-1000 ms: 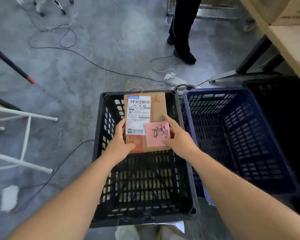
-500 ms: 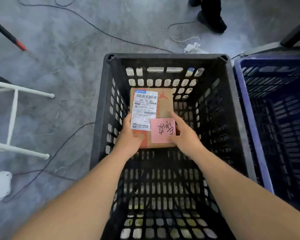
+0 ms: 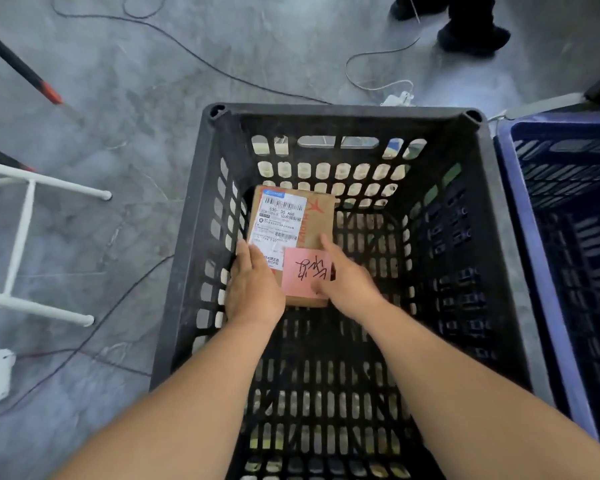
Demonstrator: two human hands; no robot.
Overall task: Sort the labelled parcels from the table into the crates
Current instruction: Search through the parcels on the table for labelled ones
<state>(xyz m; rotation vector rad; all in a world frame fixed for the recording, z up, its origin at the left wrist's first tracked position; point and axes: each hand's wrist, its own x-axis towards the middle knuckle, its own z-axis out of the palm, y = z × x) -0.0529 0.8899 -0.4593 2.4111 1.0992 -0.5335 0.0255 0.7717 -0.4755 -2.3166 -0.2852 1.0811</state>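
Cardboard fills both hands: the left hand (image 3: 253, 289) grips the parcel (image 3: 293, 237) at its near left corner, and the right hand (image 3: 347, 282) holds the near right edge, thumb on the pink note (image 3: 305, 273). The parcel sits low inside the black crate (image 3: 194, 244), toward its far left wall; whether it rests on the crate floor cannot be told. Released early, it could drop and tip against the slotted wall. The note looks only lightly stuck, so a sliding thumb might peel it off. Knuckles could scrape the wall just beside the left hand. Palms and fingertips under the parcel are hidden. The blue crate (image 3: 548, 271) is cut off at the right edge, and the worktop is out of view.
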